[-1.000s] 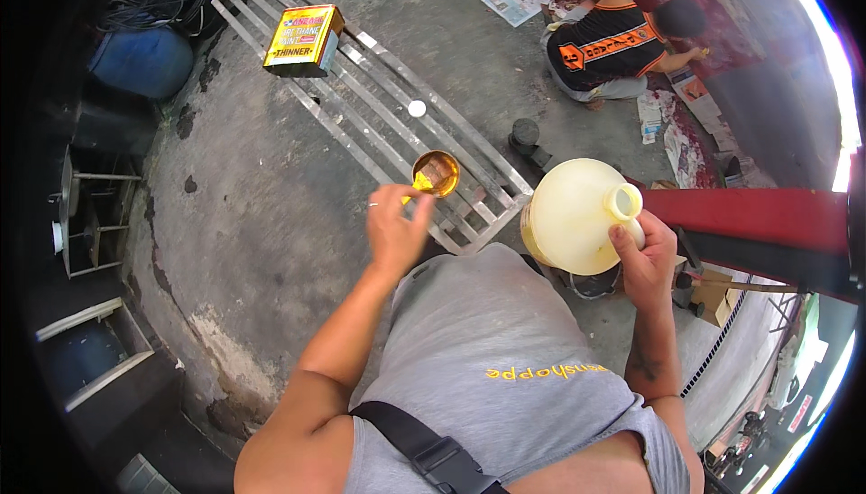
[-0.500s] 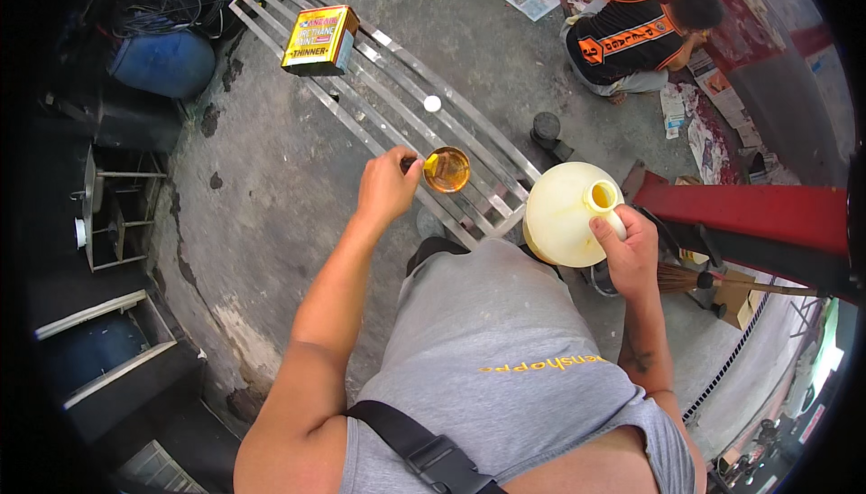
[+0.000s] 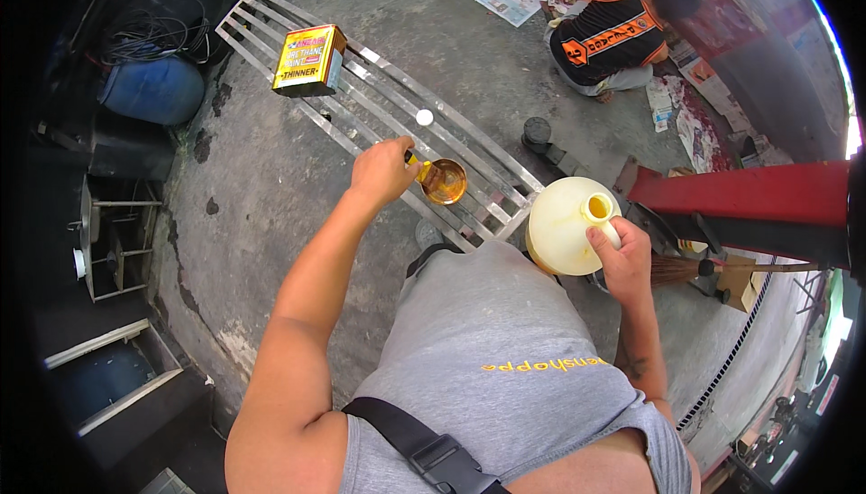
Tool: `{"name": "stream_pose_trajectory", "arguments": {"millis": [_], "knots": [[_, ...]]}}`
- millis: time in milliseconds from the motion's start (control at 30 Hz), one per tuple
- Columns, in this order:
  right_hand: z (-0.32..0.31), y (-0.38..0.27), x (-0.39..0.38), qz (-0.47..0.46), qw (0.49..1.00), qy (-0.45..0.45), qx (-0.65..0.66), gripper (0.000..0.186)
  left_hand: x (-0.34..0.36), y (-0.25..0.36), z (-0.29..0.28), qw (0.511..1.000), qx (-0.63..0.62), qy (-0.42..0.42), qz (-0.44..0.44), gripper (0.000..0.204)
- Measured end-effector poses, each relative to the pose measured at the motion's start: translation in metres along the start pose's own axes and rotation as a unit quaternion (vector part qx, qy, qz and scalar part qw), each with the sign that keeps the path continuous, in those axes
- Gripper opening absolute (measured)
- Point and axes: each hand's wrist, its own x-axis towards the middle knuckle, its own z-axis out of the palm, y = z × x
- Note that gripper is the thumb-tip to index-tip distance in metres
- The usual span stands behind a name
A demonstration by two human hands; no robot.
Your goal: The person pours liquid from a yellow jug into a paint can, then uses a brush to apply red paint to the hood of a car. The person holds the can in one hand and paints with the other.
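Brush (image 3: 426, 171) across cup (image 3: 461, 191) near bench end (image 3: 511, 219), tin (image 3: 307, 61) well apart

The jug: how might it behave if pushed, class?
The jug would probably roll if laid on its side, its body being rounded. Its uncapped mouth might spill any contents if tipped. It seems fairly stiff: no dent shows beside the right hand.

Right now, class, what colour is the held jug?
The jug is pale creamy yellow: head view.
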Motion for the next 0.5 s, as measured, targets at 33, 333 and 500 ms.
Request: {"name": "stream_pose_trajectory", "arguments": {"millis": [33,333,500], "knots": [[0.001,0.001,-0.001,0.003,1.0,0.0,0.001,0.028,-0.002,-0.001,0.0,1.0,-0.01,0.006,0.003,0.044],[0.011,0.007,0.0,0.018,1.0,-0.015,0.01,0.026,-0.04,0.002,0.007,0.959,-0.138,0.205,0.141,0.059],[0.029,0.012,0.011,-0.001,0.999,-0.051,0.019,0.024,-0.072,0.05,0.069,0.932,-0.256,-0.062,0.247,0.102]]}}
